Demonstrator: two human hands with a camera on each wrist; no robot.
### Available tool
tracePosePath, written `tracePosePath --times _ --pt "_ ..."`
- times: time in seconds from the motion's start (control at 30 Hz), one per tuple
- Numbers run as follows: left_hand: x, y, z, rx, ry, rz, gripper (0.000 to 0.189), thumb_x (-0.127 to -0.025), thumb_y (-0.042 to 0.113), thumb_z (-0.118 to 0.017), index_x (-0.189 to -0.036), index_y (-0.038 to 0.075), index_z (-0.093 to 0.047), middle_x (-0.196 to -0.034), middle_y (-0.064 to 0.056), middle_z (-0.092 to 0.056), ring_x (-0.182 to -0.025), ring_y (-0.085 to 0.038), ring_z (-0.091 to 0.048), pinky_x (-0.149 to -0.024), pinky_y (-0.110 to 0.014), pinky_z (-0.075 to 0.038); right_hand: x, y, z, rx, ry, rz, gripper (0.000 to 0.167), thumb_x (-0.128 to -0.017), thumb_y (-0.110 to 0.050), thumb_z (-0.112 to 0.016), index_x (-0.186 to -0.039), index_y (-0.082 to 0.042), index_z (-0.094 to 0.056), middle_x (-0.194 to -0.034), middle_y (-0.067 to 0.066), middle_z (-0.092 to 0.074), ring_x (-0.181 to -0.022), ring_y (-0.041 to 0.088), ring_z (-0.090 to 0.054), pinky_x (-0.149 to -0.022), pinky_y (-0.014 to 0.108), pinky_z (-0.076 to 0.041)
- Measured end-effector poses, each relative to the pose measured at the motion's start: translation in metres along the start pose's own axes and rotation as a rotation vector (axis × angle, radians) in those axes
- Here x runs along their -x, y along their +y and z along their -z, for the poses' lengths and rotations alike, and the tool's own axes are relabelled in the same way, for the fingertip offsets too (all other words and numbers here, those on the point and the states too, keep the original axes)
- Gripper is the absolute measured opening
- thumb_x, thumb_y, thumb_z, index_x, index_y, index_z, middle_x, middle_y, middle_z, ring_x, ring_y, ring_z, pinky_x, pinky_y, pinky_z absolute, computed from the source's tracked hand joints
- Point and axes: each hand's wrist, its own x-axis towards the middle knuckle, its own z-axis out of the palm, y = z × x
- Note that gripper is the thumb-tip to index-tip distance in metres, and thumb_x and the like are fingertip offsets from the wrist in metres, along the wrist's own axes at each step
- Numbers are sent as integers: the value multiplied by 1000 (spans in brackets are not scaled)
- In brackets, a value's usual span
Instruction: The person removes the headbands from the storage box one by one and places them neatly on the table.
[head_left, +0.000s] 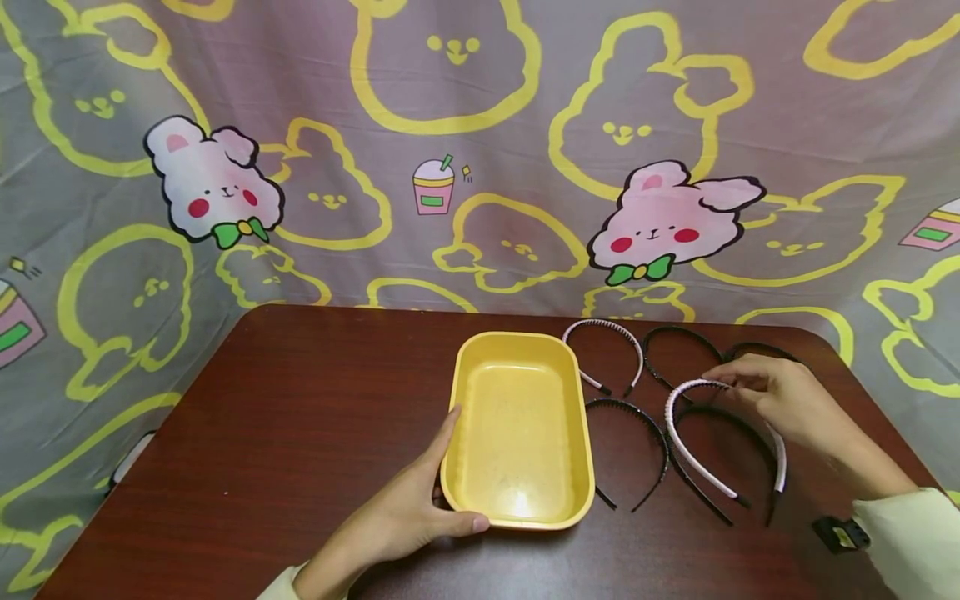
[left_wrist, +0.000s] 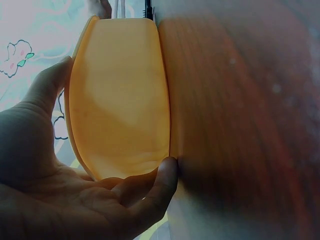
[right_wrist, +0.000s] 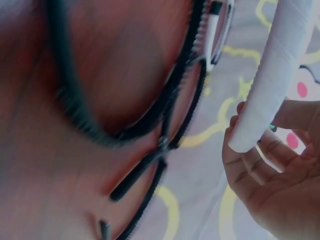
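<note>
My left hand (head_left: 397,512) grips the near left corner of a yellow plastic box (head_left: 521,442), its thumb on the near rim. In the left wrist view, fingers wrap the end of the box (left_wrist: 120,100), down by the tabletop. My right hand (head_left: 798,408) pinches a pale pink headband (head_left: 672,425) above the table's right side. The right wrist view shows the same headband (right_wrist: 275,75) between thumb and fingers. Directly below it lies a black headband (head_left: 705,492), partly covered. Another black headband (head_left: 664,450) lies between it and the box.
Farther back on the dark wooden table (head_left: 300,433) lie another pale pink headband (head_left: 637,350) and more black headbands (head_left: 678,331), one partly behind the right hand. A patterned curtain (head_left: 495,167) hangs along the table's back edge. A small black item (head_left: 840,533) sits by the right sleeve.
</note>
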Motion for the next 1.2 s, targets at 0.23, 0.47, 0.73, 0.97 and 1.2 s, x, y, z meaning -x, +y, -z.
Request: tracePosePath --times 0.23,0.47,0.73,0.97,1.2 --pt "0 -2 -1 -13 10 11 130 -78 37 -93 -170 30 -3 -173 -12 -26 -147 -26 -42 -117 -24 -34 11 27 3 17 -14 -32 35 -89 10 -71 -110 -17 -81 -106 -4 -74 -85 -12 -55 -62 20 -42" --pt "-1 -2 -1 -3 2 -3 129 -79 35 -93 -170 28 -2 -174 -12 -22 -147 -27 -42 -116 -21 -33 24 51 5 -5 -30 -39 31 -90 10 -71 -110 -11 -80 -102 -22 -69 -87 -14 -57 -62 17 -45" --pt "-1 -2 -1 -6 2 12 131 -78 36 -94 -170 29 -1 -174 -12 -23 -144 -26 -44 -115 -21 -33 35 76 9 -2 -34 -63 27 -89 10 -73 -110 -5 -80 -96 -28 -68 -83 -12 -60 -62 16 -48" --pt "-2 -4 -1 9 -4 10 132 -78 34 -94 -170 28 0 -173 -14 -25 -138 -25 -50 -110 -16 -36 42 96 15 -8 -42 -103 26 -89 11 -70 -107 -5 -80 -99 -35 -64 -91 -22 -52 -65 10 -45" --pt "-2 -4 -1 15 -6 17 132 -78 34 -94 -170 28 -1 -174 -13 -23 -137 -24 -50 -109 -15 -36 49 108 18 37 -30 -134 21 -89 6 -73 -102 -8 -81 -94 -39 -61 -90 -26 -46 -65 8 -42"
